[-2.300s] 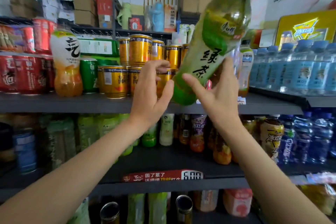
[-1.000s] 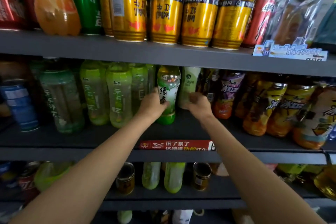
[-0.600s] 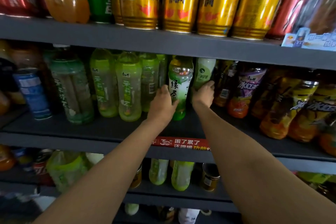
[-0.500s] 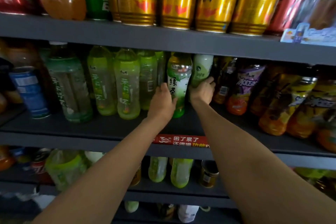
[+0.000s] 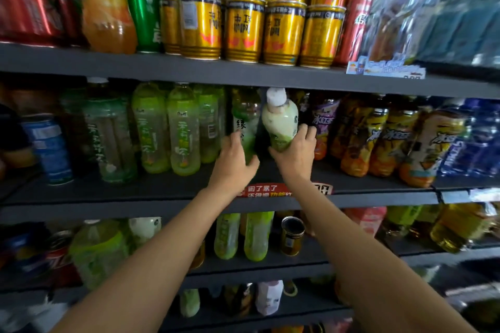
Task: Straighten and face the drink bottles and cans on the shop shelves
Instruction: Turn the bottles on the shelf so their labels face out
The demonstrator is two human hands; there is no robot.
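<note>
- My left hand [image 5: 234,155] has its grip wrapped on the green tea bottle [image 5: 244,124], standing on the dark middle shelf [image 5: 162,189].
- My right hand [image 5: 295,153] clamps the pale milky bottle [image 5: 280,121], tilted just beside it.
- Gold cans [image 5: 244,30] line the shelf above.

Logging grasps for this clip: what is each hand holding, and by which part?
The right hand grips the pale milky bottle around its lower body. The left hand holds the green tea bottle at its lower part.
</note>
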